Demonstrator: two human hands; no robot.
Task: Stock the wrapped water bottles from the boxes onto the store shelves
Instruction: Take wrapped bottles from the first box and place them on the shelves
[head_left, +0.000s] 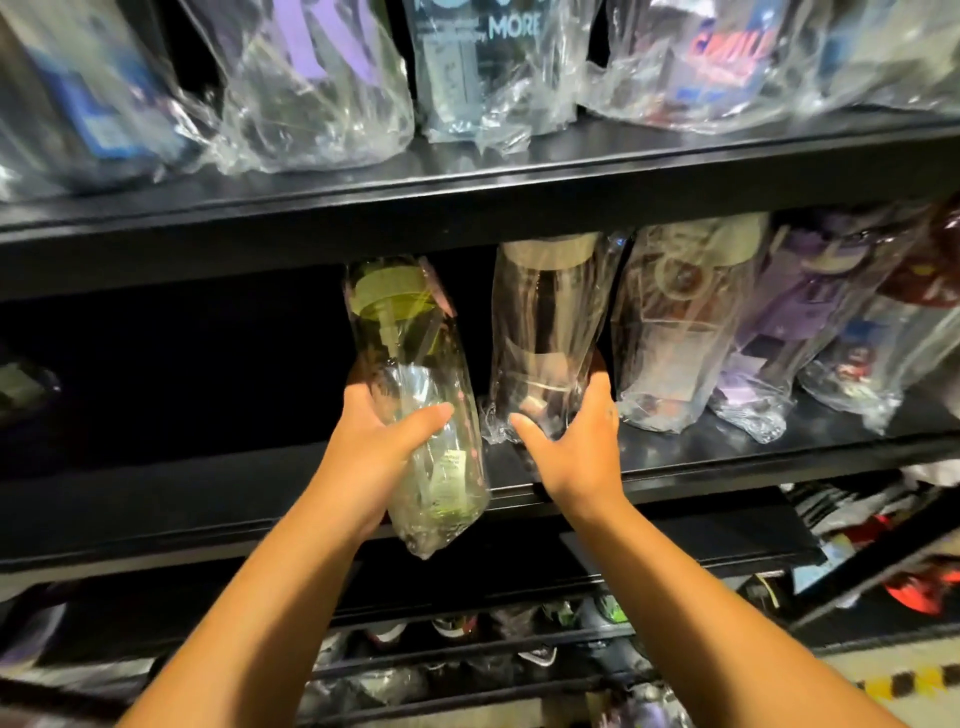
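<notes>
My left hand (382, 441) grips a plastic-wrapped bottle with a green lid (415, 395), held tilted in front of the middle black shelf (727, 457), its base hanging below the shelf edge. My right hand (571, 441) holds the lower part of a wrapped bottle with a beige lid (545, 338) that stands upright on that shelf. To its right stand more wrapped bottles: one with a beige cap (675, 322) and a purple one (789, 332).
The upper shelf (467, 192) carries several wrapped bottles in crinkled plastic. The left part of the middle shelf is dark. Lower shelves (519, 639) hold more wrapped goods. A floor strip with yellow-black tape (909, 680) shows at bottom right.
</notes>
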